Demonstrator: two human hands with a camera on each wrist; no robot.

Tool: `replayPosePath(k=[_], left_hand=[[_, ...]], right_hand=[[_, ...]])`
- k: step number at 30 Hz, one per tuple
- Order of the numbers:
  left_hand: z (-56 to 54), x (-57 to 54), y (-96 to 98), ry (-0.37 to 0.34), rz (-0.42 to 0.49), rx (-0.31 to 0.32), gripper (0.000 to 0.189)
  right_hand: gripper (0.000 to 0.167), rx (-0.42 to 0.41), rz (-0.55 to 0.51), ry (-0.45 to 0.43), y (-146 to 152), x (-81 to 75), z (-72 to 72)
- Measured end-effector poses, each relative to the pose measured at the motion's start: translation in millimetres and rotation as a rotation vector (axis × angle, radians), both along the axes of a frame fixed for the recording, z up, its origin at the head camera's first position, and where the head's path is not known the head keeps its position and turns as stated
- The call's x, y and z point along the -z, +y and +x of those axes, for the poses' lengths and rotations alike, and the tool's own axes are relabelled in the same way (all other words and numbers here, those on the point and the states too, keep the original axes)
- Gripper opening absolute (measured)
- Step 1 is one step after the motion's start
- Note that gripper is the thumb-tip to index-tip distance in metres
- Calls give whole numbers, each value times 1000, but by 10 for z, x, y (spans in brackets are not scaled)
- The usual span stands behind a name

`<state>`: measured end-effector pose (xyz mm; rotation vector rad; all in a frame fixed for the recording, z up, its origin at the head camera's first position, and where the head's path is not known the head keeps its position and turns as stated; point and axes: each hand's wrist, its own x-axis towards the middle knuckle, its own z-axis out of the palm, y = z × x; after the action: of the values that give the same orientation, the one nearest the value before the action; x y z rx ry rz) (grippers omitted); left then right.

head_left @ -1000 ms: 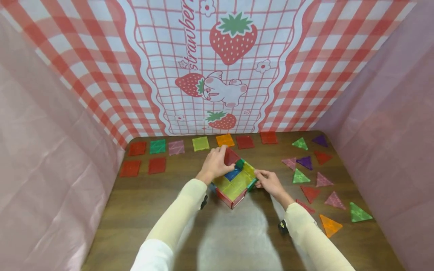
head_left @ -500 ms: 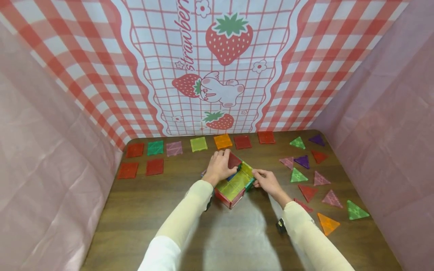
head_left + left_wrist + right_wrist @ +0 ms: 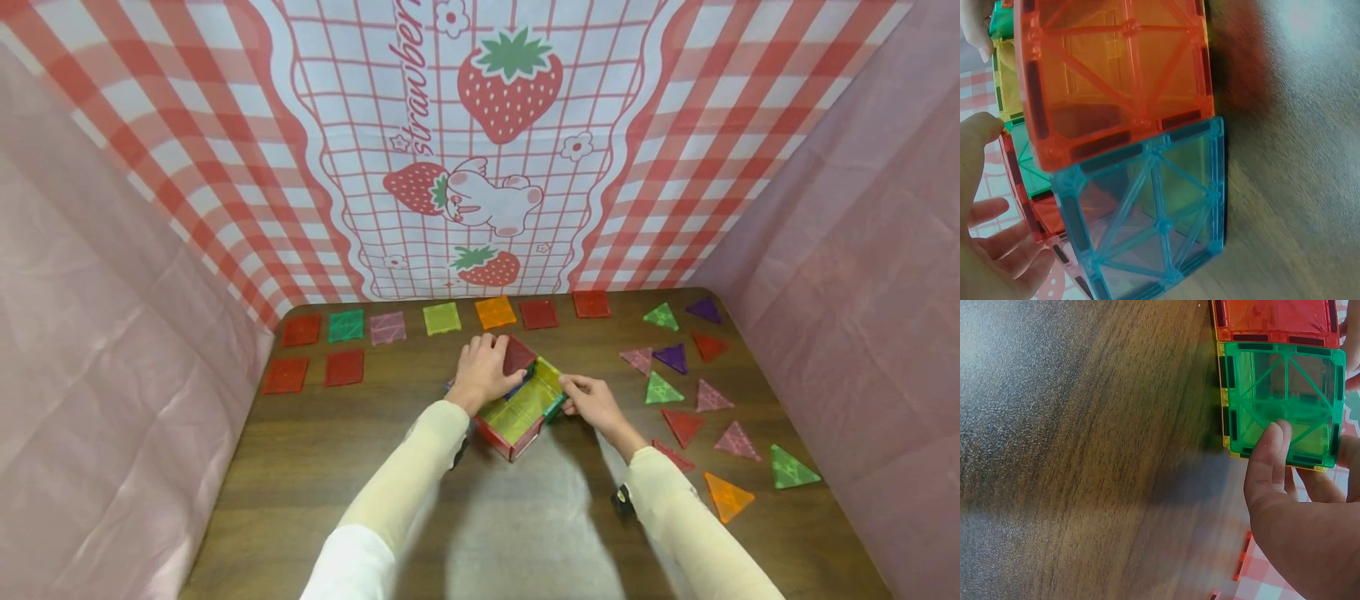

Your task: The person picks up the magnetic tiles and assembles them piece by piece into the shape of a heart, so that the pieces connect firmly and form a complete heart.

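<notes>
A low open box of see-through magnetic tiles (image 3: 525, 414) stands on the table, with a yellow floor and walls of several colours. My left hand (image 3: 482, 371) grips its far-left side around a red tile (image 3: 519, 355), the thumb over the inside. From the left wrist view, a red-orange tile (image 3: 1129, 78) and a blue tile (image 3: 1157, 219) form the near wall. At the right corner my right hand (image 3: 596, 406) pinches the box, one digit against a green tile (image 3: 1285, 403) and others by the yellow wall (image 3: 550, 375). Part of the blue floor is hidden under my left hand.
Loose square tiles lie along the back edge, including a yellow square (image 3: 442, 317) and an orange square (image 3: 496, 312). Red squares (image 3: 285, 376) sit at the left. Several triangle tiles, such as an orange triangle (image 3: 727, 497), spread over the right side. Cloth walls enclose the table.
My left hand has shifted slightly right and toward me, covering more of the blue floor. A bit of tile now shows left of that wrist. My right hand keeps its hold on the corner.
</notes>
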<state>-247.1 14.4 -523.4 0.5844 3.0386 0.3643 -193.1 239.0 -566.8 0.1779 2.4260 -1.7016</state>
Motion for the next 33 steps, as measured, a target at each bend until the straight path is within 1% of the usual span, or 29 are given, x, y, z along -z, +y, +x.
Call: replayPosePath(k=[4, 6, 8, 9, 10, 12, 14, 15, 17, 19, 21, 23, 24, 26, 28, 31, 33], left_hand=[[14, -17, -70, -38, 25, 12, 69], [15, -34, -124, -69, 54, 15, 69], [6, -45, -210, -96, 117, 9, 67], [-6, -56, -271, -104, 156, -5, 65], [-21, -72, -347, -108, 199, -26, 62], [-71, -101, -539, -95, 276, -93, 54], [-137, -126, -790, -58, 324, -183, 47], [-172, -135, -932, -50, 324, -237, 44], [-224, -112, -1232, -50, 287, -344, 44], [-254, -66, -1526, -90, 224, -438, 47], [-261, 2, -1782, -167, 163, -520, 51], [-234, 77, -1976, -239, 111, -577, 56], [-214, 108, -2041, -272, 92, -593, 58], [-168, 167, -2115, -328, 58, -603, 61], [-100, 218, -2131, -362, 26, -590, 59], [-19, 308, -2113, -380, -20, -550, 58], [26, 343, -2063, -360, -41, -526, 54]], right_hand=[[47, 5, 4, -4, -1, -14, 11], [47, -1, 11, -4, 6, -19, 9], [47, -8, 11, -6, 11, -17, 7], [47, -9, 8, -7, 10, -17, 6], [48, -14, 10, -5, 10, -16, 5], [48, -14, 12, -6, 7, -12, 5], [48, -10, 20, -8, 2, -9, 7], [48, -6, 23, -12, -1, -8, 8], [47, 1, 29, -20, -6, 0, 11], [46, 3, 30, -23, -8, 12, 6], [47, 0, 29, -21, -5, 27, -4], [49, -7, 30, -14, -2, 40, -9], [49, -4, 27, -12, 2, 46, -11], [49, 4, 30, -6, 17, 48, -9], [48, 11, 36, -5, 30, 46, -1], [48, 6, 45, -4, 40, 48, 9], [48, -4, 44, -7, 41, 57, 9]])
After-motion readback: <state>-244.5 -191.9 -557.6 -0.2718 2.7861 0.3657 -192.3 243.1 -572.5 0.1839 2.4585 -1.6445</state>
